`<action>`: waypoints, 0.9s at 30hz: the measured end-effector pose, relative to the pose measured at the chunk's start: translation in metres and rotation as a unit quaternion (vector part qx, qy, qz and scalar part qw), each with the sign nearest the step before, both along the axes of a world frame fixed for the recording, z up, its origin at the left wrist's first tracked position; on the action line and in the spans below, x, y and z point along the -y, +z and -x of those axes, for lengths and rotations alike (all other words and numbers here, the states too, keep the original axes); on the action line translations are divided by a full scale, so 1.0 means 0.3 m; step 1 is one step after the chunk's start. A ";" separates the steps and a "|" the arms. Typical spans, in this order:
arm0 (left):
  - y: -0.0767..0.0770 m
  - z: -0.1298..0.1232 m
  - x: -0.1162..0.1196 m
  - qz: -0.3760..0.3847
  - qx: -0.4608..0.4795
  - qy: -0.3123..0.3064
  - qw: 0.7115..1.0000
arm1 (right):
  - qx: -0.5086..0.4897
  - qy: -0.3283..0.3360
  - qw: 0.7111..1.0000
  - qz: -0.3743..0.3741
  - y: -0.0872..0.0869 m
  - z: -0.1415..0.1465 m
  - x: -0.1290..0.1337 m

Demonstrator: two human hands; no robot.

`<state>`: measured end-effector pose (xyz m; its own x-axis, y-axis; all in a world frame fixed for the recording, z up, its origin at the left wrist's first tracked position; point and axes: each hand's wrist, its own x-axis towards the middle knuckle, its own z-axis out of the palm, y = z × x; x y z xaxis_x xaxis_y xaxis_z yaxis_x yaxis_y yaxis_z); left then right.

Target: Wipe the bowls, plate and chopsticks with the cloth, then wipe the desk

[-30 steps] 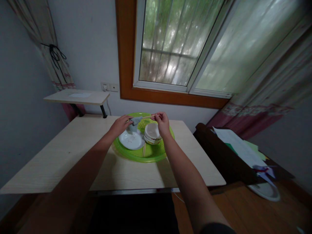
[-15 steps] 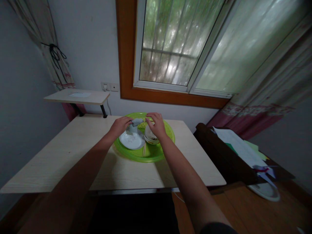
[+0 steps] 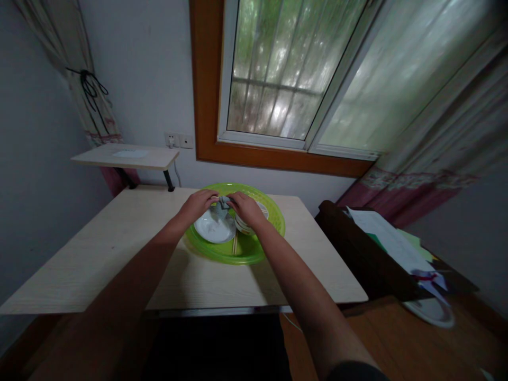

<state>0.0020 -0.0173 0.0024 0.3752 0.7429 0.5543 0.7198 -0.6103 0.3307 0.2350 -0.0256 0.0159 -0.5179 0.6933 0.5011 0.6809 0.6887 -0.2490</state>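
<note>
A grey cloth [image 3: 223,203] is pinched between my left hand [image 3: 198,205] and my right hand [image 3: 246,208], above the back of a round green tray [image 3: 246,257]. Both hands have their fingers closed on it. Below the cloth, a white plate [image 3: 214,229] lies on the tray's left side. Stacked bowls [image 3: 243,226] stand to its right, partly covered by my right hand. Light chopsticks [image 3: 235,244] lie on the tray between plate and bowls; their far part is hidden.
The tray sits on a pale wooden table [image 3: 317,270]. A small raised shelf [image 3: 154,156] stands at its back left. On the right, papers [image 3: 381,238] lie on a dark brown piece of furniture [image 3: 357,259]. Behind are a window and curtains.
My right hand has moved left and slightly down from over the bowls onto the cloth. More of the bowls' rim shows. My left hand has barely moved.
</note>
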 end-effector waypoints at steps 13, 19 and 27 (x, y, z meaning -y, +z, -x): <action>-0.001 -0.003 0.005 -0.037 -0.077 0.026 0.996 | 0.027 -0.025 0.999 -0.002 0.005 -0.007 0.005; -0.006 0.016 0.001 -0.035 -0.040 0.131 0.990 | -0.004 -0.118 0.993 0.026 0.010 -0.066 -0.023; -0.006 0.010 -0.001 -0.041 -0.081 0.114 0.989 | 0.002 -0.097 0.995 0.026 -0.002 -0.074 -0.027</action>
<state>-0.0010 -0.0170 0.0007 0.2911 0.7740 0.5623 0.8818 -0.4451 0.1561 0.2572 -0.0175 0.0154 -0.3734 0.8054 0.4604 0.8015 0.5300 -0.2770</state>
